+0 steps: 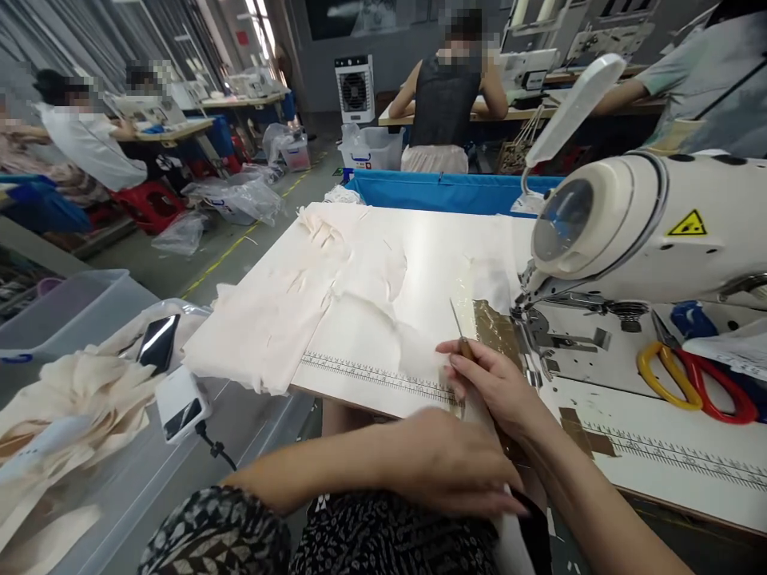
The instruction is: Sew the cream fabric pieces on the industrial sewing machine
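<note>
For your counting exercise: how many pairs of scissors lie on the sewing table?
1. The scissors, with yellow and red handles, lie on the table right of the sewing machine, below its arm. Others may be hidden behind the machine.

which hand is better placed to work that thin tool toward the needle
Right, probably. The right hand already grips the thin tool, its tip pointing toward the sewing machine. The left hand lies low at the table edge.

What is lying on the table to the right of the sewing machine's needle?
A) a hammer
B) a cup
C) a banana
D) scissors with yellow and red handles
D: scissors with one yellow and one red handle loop lie on the sewing machine bed.
</note>
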Motion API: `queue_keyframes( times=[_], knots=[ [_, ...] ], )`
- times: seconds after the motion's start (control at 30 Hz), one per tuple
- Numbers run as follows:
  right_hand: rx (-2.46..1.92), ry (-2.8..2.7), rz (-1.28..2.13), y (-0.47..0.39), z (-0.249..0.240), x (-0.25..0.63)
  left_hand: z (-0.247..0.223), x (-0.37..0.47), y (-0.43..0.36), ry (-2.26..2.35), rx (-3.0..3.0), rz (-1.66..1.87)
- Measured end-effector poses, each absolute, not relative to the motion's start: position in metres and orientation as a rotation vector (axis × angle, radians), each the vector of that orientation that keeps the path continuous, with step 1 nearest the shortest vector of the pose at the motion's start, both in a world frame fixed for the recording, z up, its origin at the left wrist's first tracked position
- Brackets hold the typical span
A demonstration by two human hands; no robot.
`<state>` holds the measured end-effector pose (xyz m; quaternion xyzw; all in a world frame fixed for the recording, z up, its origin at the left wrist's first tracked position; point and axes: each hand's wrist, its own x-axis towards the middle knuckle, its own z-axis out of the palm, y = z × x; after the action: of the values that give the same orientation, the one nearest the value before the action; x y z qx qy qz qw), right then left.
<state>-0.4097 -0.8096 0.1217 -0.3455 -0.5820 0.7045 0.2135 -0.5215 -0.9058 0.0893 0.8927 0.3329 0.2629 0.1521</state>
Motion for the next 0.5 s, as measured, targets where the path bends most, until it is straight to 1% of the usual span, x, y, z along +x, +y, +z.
queue_keyframes(
  times=[0.17,0.27,0.37,0.5],
  knots=[
    [-0.967,-1.575,1.902,-0.817,0.112,-0.378,0.097,-0.597,-0.879,1.741,2.344,0.800],
    [-0.955,-1.641,1.872,-0.818,0.113,-0.379,0.093,-0.628,-0.849,1.860,2.369,0.739],
    [-0.985,-1.672,1.766,-0.825,0.126,-0.379,0.083,-0.652,-0.818,2.021,2.332,0.626],
    [-1.086,-1.534,1.627,-0.843,0.132,-0.354,0.074,-0.688,-0.789,2.349,2.138,0.662]
  ],
)
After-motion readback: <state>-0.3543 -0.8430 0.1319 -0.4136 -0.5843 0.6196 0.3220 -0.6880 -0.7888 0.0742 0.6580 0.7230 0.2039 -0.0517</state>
